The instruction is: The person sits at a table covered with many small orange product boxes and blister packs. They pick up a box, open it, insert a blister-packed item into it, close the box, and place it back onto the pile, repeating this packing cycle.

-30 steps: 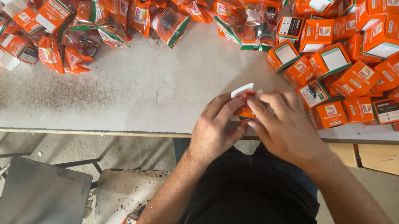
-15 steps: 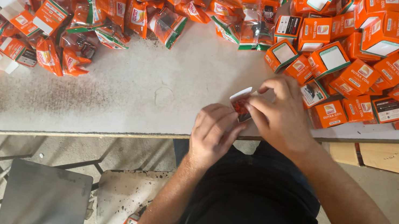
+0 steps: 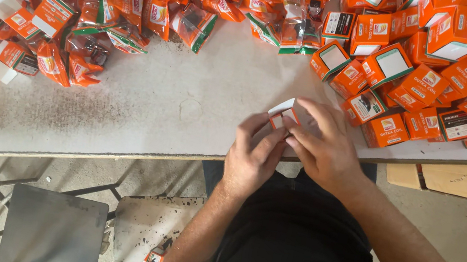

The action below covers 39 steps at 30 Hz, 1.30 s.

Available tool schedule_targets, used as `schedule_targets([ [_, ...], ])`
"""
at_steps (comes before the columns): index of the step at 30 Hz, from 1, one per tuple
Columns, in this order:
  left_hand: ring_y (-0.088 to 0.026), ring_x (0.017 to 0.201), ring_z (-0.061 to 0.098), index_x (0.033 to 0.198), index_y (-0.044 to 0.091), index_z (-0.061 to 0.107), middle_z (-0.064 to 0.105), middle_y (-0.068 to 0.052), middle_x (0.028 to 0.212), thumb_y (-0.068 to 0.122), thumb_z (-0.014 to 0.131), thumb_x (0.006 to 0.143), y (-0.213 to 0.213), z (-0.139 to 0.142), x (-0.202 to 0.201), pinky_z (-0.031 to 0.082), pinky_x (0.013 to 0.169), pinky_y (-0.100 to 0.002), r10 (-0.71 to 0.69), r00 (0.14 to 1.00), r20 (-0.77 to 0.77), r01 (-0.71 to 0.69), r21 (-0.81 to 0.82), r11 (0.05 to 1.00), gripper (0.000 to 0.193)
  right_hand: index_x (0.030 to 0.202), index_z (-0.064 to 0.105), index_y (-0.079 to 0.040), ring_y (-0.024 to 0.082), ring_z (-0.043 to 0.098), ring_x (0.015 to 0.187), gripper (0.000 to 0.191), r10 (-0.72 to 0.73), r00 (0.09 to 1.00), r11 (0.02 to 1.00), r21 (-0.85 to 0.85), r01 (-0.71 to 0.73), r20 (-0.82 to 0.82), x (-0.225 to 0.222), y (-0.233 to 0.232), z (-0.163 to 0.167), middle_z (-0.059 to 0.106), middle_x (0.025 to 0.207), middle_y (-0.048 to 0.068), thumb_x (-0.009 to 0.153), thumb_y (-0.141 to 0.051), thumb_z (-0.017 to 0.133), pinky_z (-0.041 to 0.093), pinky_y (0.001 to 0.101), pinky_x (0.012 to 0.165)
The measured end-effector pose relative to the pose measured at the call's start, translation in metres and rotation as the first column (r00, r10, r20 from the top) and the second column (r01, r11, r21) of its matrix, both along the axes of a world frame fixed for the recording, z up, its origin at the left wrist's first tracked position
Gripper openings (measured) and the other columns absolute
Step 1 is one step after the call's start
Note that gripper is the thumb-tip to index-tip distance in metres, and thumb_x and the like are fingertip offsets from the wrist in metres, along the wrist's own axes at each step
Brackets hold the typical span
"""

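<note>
Your left hand (image 3: 251, 160) and right hand (image 3: 323, 147) both grip one small orange box (image 3: 283, 113) at the near edge of the surface (image 3: 185, 116), its flap open. Closed boxes (image 3: 439, 90) are piled right; many bagged parts (image 3: 141, 0) remain unpacked.

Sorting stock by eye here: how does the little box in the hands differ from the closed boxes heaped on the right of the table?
The small box is held above the table edge between the left hand and right hand; the closed boxes lie piled on the table. The small box has a white flap standing open; the closed boxes are shut. The small box is single, the closed boxes many. Both are orange and white cardboard.
</note>
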<state>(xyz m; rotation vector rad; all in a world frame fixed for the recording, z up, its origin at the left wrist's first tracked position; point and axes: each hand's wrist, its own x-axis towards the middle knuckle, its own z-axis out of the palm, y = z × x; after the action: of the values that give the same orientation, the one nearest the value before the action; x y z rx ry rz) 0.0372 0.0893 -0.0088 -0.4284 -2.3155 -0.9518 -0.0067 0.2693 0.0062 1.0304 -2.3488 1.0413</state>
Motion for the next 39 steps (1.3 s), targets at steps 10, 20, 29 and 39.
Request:
schedule_targets([
  [10, -0.035, 0.122, 0.069, 0.112, 0.006, 0.045, 0.063, -0.016, 0.141, -0.002, 0.079, 0.085, -0.016, -0.008, -0.002, 0.061, 0.096, -0.041, -0.181, 0.963, 0.201, 0.135, 0.225, 0.965, 0.045, 0.122, 0.071, -0.008, 0.029, 0.065, 0.115, 0.042, 0.266, 0.948, 0.959, -0.151, -0.241, 0.177, -0.014, 0.011, -0.01, 0.063, 0.129, 0.012, 0.082, 0.006, 0.068, 0.054, 0.0361, 0.091],
  [20, -0.037, 0.121, 0.069, 0.117, 0.007, 0.049, 0.062, -0.017, 0.139, 0.0, 0.082, 0.088, -0.015, -0.003, -0.003, 0.061, 0.096, -0.041, -0.216, 0.96, 0.179, 0.176, 0.218, 0.96, 0.044, 0.118, 0.068, -0.006, 0.026, 0.071, 0.11, 0.028, 0.238, 0.937, 0.952, -0.252, -0.173, 0.255, -0.008, 0.002, -0.011, 0.065, 0.131, 0.012, 0.092, 0.0, 0.075, 0.06, 0.033, 0.088],
  [29, -0.043, 0.132, 0.057, 0.114, 0.006, 0.061, 0.05, -0.021, 0.146, -0.003, 0.073, 0.082, -0.024, 0.012, -0.002, 0.053, 0.108, -0.048, -0.247, 0.967, 0.063, 0.249, -0.045, 0.967, 0.036, 0.12, 0.068, -0.009, 0.032, 0.068, 0.106, 0.037, 0.125, 0.991, 0.992, 0.003, -0.125, -0.044, 0.001, 0.012, -0.004, 0.063, 0.131, 0.017, 0.085, 0.002, 0.077, 0.058, 0.038, 0.084],
  [39, -0.04, 0.135, 0.059, 0.127, 0.003, 0.061, 0.05, -0.019, 0.148, -0.007, 0.064, 0.087, -0.032, 0.015, -0.027, 0.055, 0.109, -0.045, -0.137, 0.981, 0.135, 0.128, 0.07, 0.989, 0.041, 0.135, 0.059, -0.006, 0.033, 0.054, 0.128, 0.031, -0.593, 0.752, 0.789, -0.021, 0.614, -0.286, -0.029, 0.128, 0.039, 0.06, 0.148, 0.014, 0.112, -0.003, 0.079, 0.048, 0.043, 0.113],
])
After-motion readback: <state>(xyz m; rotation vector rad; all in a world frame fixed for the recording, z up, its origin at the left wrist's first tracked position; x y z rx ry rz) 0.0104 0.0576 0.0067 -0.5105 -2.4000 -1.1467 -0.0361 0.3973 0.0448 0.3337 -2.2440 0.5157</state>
